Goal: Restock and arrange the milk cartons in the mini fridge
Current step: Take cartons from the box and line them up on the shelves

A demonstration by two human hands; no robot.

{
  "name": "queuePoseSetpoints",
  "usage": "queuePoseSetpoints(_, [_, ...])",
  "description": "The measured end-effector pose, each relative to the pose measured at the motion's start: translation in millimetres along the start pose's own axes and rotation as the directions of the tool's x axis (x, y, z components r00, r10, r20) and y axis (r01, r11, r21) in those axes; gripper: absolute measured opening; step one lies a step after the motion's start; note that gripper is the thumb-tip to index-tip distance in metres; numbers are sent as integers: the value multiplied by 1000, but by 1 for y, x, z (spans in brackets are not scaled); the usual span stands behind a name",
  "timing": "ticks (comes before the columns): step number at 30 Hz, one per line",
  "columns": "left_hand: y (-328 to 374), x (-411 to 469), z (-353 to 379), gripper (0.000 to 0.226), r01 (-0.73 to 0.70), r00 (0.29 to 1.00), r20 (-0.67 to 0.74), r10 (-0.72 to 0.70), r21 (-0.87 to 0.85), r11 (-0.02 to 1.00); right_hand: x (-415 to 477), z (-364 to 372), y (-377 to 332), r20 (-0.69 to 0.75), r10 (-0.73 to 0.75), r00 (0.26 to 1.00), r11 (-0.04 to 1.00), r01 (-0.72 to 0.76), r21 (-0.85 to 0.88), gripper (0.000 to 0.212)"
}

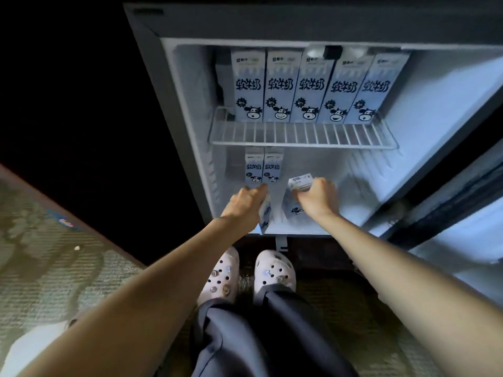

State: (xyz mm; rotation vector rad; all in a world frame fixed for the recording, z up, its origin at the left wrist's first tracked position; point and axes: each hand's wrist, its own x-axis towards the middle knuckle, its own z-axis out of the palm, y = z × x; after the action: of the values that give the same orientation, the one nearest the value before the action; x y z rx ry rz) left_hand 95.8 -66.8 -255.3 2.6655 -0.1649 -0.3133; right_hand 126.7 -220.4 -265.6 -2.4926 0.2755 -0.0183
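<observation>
Upper shelf (pixel 299 136) looks done: 5 cartons (pixel 310 85). Lower floor (pixel 353 210): 2 cartons (pixel 262 168) at back left. Left hand (pixel 245 204) grasps 3rd carton (pixel 265 214) at front; right hand (pixel 317 198) grasps 4th carton (pixel 291 209) beside it. Right side unfilled.

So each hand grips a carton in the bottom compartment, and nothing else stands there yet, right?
No: the head view shows two cartons already standing at its back left. The left hand and right hand each grip a carton there.
</observation>
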Motion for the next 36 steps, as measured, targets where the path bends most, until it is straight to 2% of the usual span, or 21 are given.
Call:
queuePoseSetpoints(4, [-7,37,10,54,9,999,38,-11,33,999,29,26,14,-19,-52,998,998,52,19,22])
queuePoseSetpoints(9, [-15,69,16,40,-25,999,32,26,-42,999,44,55,37,-78,-46,996,978,61,201,45])
queuePoseSetpoints(14, [-19,80,25,40,-15,1000,-10,15,-85,996,40,70,46,-51,82,995,919,-56,391,47])
queuePoseSetpoints(17, [-22,83,26,38,-39,999,-18,37,-104,994,43,85,54,30,157,987,927,-157,340,48])
queuePoseSetpoints(19, [-25,86,27,36,-45,999,-17,44,-101,994,48,90,56,34,190,981,930,-191,313,47])
queuePoseSetpoints(28, [-25,100,30,35,-20,1000,-23,17,-120,993,98,100,41,-65,215,974,915,-178,361,46])
queuePoseSetpoints(36, [-28,106,28,41,-16,999,-37,11,-138,990,123,105,41,-28,171,985,949,-157,274,51])
